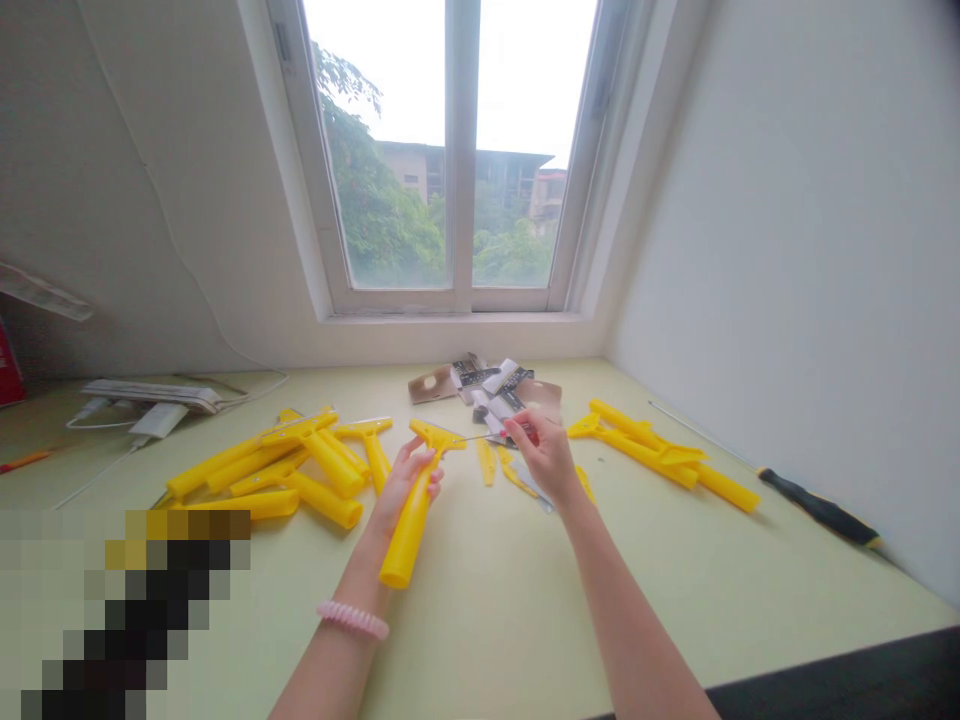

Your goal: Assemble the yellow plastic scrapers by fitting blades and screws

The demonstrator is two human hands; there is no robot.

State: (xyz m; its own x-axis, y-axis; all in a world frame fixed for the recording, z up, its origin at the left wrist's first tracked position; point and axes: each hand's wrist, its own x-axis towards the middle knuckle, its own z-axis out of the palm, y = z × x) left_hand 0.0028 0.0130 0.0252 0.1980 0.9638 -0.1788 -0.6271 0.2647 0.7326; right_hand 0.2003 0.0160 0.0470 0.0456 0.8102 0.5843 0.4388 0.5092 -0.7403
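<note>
My left hand (405, 487) is wrapped round a yellow scraper (409, 530), its wide head pointing away from me and its thick handle toward me. To the right of that head, my right hand (546, 455) pinches the end of a thin metal rod (476, 437), which reaches the scraper's head. Whether the rod is a screwdriver shaft or a blade cannot be made out. Beneath and beside my right hand lie small yellow pieces (487, 462) and a clear plastic piece (534, 484).
Several yellow scrapers (322, 460) are piled on the left, and others (652, 445) on the right. Torn card packaging (499, 385) sits under the window. A black-handled screwdriver (817, 505) lies along the right wall; a power strip (150, 395) is back left.
</note>
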